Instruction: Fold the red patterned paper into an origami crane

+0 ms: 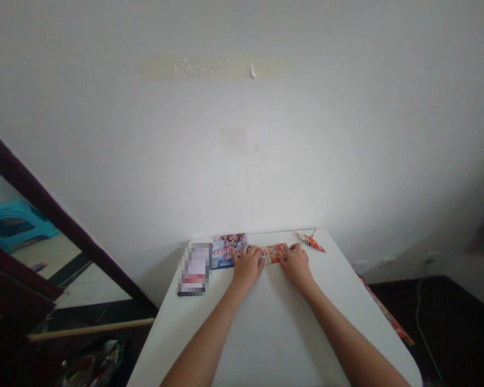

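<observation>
Near the back of the white table (262, 328), my left hand (247, 266) rests with its fingers spread on a printed paper. The paper's blue and pink part (226, 250) lies to the left of that hand. Between my hands an orange-red printed paper strip (275, 253) shows. Whether it joins the blue part cannot be seen under my left hand. My right hand (297, 264) lies on the strip's right end, fingers apart and pointing forward. Past it, near the back right corner, sits a small folded orange paper piece (311, 242) with pointed ends.
A phone-like, pixelated rectangle (196, 269) lies at the table's left edge. The white wall (242, 183) stands right behind the table. At left are a dark frame (84, 231) and a blue plastic stool (18, 223). A cable (421, 306) runs along the floor at right.
</observation>
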{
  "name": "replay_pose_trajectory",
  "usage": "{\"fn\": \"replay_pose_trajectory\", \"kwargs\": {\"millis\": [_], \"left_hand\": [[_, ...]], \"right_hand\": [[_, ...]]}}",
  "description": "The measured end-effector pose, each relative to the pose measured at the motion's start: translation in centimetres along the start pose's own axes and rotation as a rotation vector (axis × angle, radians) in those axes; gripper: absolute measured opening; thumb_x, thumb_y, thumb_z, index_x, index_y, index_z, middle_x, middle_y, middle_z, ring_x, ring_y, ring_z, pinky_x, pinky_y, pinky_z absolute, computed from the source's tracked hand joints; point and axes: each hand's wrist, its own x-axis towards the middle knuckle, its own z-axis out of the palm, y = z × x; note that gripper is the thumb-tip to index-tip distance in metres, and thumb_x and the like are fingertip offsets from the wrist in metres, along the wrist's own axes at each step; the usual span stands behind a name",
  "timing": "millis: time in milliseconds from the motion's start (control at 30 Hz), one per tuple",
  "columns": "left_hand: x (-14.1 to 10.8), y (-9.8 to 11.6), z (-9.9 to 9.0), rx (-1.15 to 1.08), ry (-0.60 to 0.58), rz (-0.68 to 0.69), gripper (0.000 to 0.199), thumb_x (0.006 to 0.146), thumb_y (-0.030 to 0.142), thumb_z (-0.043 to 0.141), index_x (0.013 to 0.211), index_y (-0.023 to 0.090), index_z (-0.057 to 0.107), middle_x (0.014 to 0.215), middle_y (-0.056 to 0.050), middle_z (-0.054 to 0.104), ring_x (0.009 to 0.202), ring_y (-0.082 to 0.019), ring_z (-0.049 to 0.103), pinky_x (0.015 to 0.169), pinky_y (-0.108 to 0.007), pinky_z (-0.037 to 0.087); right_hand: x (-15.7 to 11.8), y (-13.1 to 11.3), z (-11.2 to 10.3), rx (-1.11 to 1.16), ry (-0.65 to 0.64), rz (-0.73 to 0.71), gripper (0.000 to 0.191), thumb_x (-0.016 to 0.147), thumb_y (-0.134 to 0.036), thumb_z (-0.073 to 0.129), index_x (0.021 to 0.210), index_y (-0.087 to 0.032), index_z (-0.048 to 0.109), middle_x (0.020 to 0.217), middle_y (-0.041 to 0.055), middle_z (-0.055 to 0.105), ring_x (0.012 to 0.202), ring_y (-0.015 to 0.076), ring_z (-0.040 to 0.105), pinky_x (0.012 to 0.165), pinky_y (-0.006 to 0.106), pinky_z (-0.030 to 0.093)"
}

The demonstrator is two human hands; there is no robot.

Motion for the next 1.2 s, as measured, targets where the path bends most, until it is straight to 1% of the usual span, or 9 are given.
{"fn": "replay_pose_trajectory", "kwargs": {"millis": [100,167,333,467,667,767,933,1100,1200], "left_hand": [[-0.1,0.1,0.0,0.005,0.005,0.006,0.03,0.096,0.032,0.055,0.124,0.034,0.065,0.123,-0.004,0.068,0.13,-0.031,0.048,0.115,-0.077,0.013],[-0.1,0.1,0.0,0.009,-0.007,0.009,0.035,0.096,0.031,0.054,0.129,0.041,0.062,0.124,-0.003,0.067,0.131,-0.032,0.046,0.114,-0.079,0.013],[0.0,0.0,-0.2,0.009,-0.058,-0.015,0.038,0.096,0.033,0.053,0.129,0.049,0.062,0.133,0.0,0.061,0.132,-0.032,0.044,0.113,-0.079,0.011],[0.1,0.1,-0.6,-0.02,-0.079,-0.032,0.035,0.095,0.039,0.055,0.128,0.047,0.064,0.133,-0.001,0.06,0.131,-0.032,0.044,0.114,-0.079,0.01],[-0.3,0.0,-1.1,-0.08,-0.077,0.033,0.031,0.089,0.05,0.063,0.118,0.041,0.071,0.118,-0.002,0.065,0.124,-0.032,0.048,0.116,-0.076,0.007],[-0.6,-0.2,-1.1,-0.11,-0.11,0.078,0.031,0.085,0.052,0.068,0.112,0.038,0.073,0.125,-0.001,0.065,0.127,-0.032,0.047,0.116,-0.076,0.007],[-0.8,-0.6,-0.7,-0.148,-0.18,0.155,0.039,0.085,0.052,0.067,0.119,0.033,0.069,0.143,-0.003,0.059,0.141,-0.034,0.036,0.118,-0.073,0.009],[-0.7,-0.5,-0.7,-0.186,-0.203,0.166,0.03,0.091,0.048,0.062,0.116,0.033,0.069,0.136,-0.001,0.065,0.141,-0.032,0.037,0.119,-0.072,0.002],[-0.6,-0.2,-1.0,-0.192,-0.198,0.178,0.027,0.09,0.044,0.064,0.115,0.036,0.07,0.13,0.0,0.067,0.136,-0.029,0.042,0.119,-0.071,0.002]], "right_hand": [[-0.1,0.0,-0.1,0.003,0.001,0.004,0.041,0.096,-0.035,0.049,0.132,-0.02,0.062,0.122,0.0151,0.054,0.104,0.0264,0.055,0.093,0.035,0.039],[-0.1,0.0,-0.1,0.006,-0.002,0.009,0.041,0.096,-0.036,0.05,0.132,-0.021,0.062,0.123,0.0149,0.054,0.105,0.0261,0.055,0.094,0.035,0.039],[-0.2,-0.1,-0.3,0.009,-0.011,0.014,0.043,0.096,-0.037,0.052,0.135,-0.021,0.059,0.126,0.0149,0.053,0.107,0.0259,0.054,0.096,0.034,0.038],[-0.4,0.0,-0.5,0.012,-0.007,0.016,0.045,0.096,-0.038,0.051,0.138,-0.022,0.057,0.127,0.014,0.054,0.111,0.0264,0.053,0.097,0.034,0.038],[-0.1,0.8,-0.7,0.024,-0.042,-0.022,0.044,0.097,-0.032,0.051,0.141,-0.029,0.056,0.132,0.0116,0.054,0.118,0.0264,0.049,0.099,0.035,0.037],[0.2,1.2,-0.8,0.072,-0.05,-0.04,0.044,0.096,-0.028,0.052,0.139,-0.034,0.058,0.131,0.0093,0.054,0.118,0.0249,0.05,0.1,0.036,0.036],[0.4,1.5,-0.7,0.128,-0.049,-0.035,0.045,0.093,-0.022,0.055,0.134,-0.037,0.062,0.128,0.0074,0.056,0.119,0.0235,0.05,0.102,0.035,0.035],[0.6,1.6,-0.8,0.172,-0.021,-0.029,0.042,0.092,-0.019,0.054,0.128,-0.038,0.067,0.125,0.0067,0.058,0.118,0.0227,0.051,0.1,0.034,0.036],[0.6,1.6,-0.9,0.192,0.01,-0.026,0.037,0.093,-0.02,0.055,0.123,-0.035,0.071,0.123,0.0074,0.059,0.118,0.0227,0.052,0.099,0.033,0.037]]}}
